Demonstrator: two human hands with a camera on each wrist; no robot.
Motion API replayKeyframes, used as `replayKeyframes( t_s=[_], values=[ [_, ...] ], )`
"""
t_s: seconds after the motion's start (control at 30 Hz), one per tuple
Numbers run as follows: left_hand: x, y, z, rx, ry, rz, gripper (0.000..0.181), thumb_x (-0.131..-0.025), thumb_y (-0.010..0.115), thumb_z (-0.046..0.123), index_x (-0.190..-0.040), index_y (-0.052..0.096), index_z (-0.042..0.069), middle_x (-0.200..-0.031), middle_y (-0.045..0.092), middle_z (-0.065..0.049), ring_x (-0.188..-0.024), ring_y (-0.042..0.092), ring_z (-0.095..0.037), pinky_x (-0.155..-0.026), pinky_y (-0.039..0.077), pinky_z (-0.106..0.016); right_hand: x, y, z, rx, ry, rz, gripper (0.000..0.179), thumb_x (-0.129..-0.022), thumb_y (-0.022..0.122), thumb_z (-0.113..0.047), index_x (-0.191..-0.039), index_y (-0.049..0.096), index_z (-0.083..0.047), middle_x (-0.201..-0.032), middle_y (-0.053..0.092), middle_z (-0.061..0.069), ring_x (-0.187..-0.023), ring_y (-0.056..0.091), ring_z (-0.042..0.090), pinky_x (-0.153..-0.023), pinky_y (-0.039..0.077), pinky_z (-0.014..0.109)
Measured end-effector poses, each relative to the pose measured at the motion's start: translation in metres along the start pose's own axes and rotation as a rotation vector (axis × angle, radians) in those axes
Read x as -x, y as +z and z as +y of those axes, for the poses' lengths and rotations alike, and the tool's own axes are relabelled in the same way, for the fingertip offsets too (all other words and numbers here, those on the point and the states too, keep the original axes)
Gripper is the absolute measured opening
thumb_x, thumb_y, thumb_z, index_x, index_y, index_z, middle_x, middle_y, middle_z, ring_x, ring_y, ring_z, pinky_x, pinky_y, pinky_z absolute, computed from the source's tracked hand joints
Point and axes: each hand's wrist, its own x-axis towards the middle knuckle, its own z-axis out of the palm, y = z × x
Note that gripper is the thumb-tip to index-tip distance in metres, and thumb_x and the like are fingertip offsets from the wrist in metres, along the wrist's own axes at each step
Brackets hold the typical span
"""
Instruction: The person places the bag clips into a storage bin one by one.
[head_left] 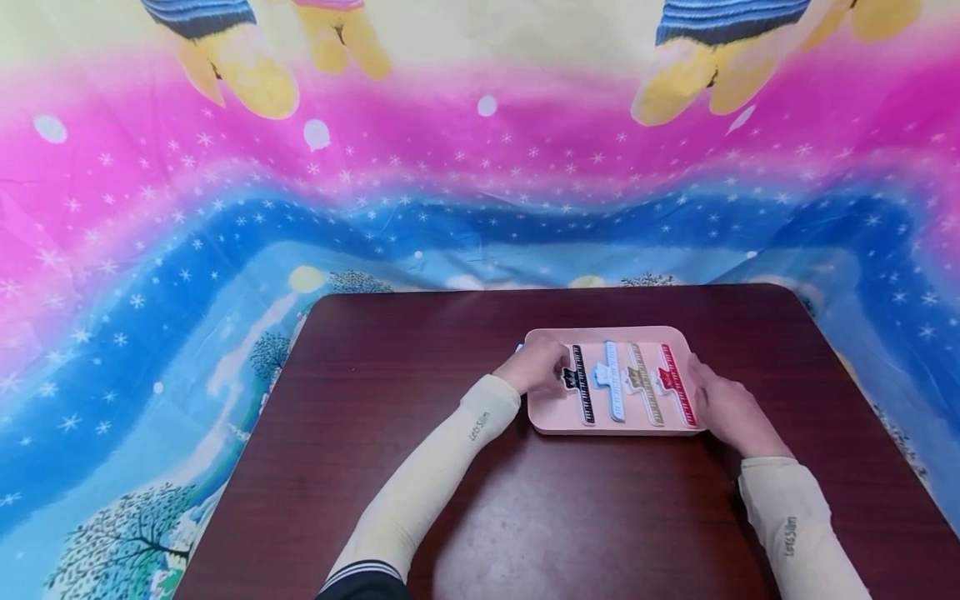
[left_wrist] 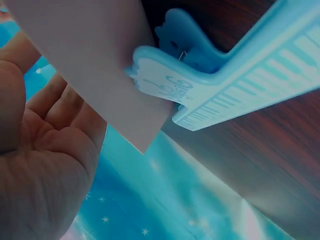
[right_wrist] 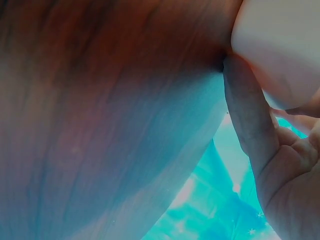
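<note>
In the head view my left hand point(head_left: 536, 365) reaches over the left rim of a pale pink tray point(head_left: 551, 412), fingers bent around the handle of a black ruler-shaped clip point(head_left: 582, 387). The tray wall hides those fingertips in the left wrist view. To the right of the black clip lie a light blue clip point(head_left: 615, 379), a khaki clip point(head_left: 647, 383) and a red clip point(head_left: 677, 383), roughly parallel. My right hand point(head_left: 723, 404) holds the tray's right side; in the right wrist view the thumb point(right_wrist: 247, 110) lies along the wall near the tabletop.
Outside the tray's left wall, another light blue clip with piano-key print point(left_wrist: 200, 82) sits on the dark wooden table point(head_left: 390, 367). Behind and around the table hangs a printed cloth point(head_left: 480, 167) in pink and blue.
</note>
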Motion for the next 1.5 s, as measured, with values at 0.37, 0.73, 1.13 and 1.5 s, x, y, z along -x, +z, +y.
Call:
replayKeyframes(
  t_s=[0.37,0.73,1.13,1.5],
  values=[
    [-0.006,0.001,0.006,-0.019,0.019,-0.018,0.038,-0.079,0.091,0.024,-0.114,0.078,0.015,-0.104,0.078,0.005,-0.097,0.068,-0.008,-0.097,0.046,-0.023,0.001,-0.002,0.001,-0.016,-0.005,-0.012,0.067,-0.108,0.050,-0.016,-0.163,0.016,0.001,-0.150,0.037,0.044,-0.130,0.046,0.060,-0.107,0.038,0.073],
    [-0.003,-0.004,0.001,0.045,0.053,0.012,0.032,-0.085,0.082,0.011,-0.117,0.077,0.012,-0.110,0.078,0.000,-0.102,0.071,-0.011,-0.095,0.050,-0.020,0.002,-0.001,0.000,0.000,-0.029,0.012,0.064,-0.107,0.049,-0.013,-0.162,0.019,0.003,-0.147,0.040,0.044,-0.124,0.051,0.060,-0.104,0.041,0.073],
    [0.022,-0.039,-0.028,0.093,-0.053,0.055,0.043,-0.094,0.077,0.022,-0.135,0.067,0.014,-0.132,0.070,-0.002,-0.119,0.066,-0.019,-0.105,0.050,-0.037,0.001,-0.003,0.000,-0.015,0.000,-0.014,0.065,-0.111,0.046,-0.023,-0.162,0.016,0.002,-0.147,0.039,0.045,-0.127,0.048,0.060,-0.106,0.039,0.074],
    [0.055,-0.038,-0.072,0.099,-0.100,0.053,0.045,-0.091,0.082,0.024,-0.133,0.068,0.013,-0.131,0.069,-0.005,-0.122,0.064,-0.023,-0.107,0.050,-0.041,0.001,-0.003,0.000,-0.007,0.015,-0.029,0.066,-0.110,0.047,-0.022,-0.163,0.014,0.001,-0.148,0.037,0.044,-0.129,0.046,0.061,-0.106,0.038,0.074]
  ],
)
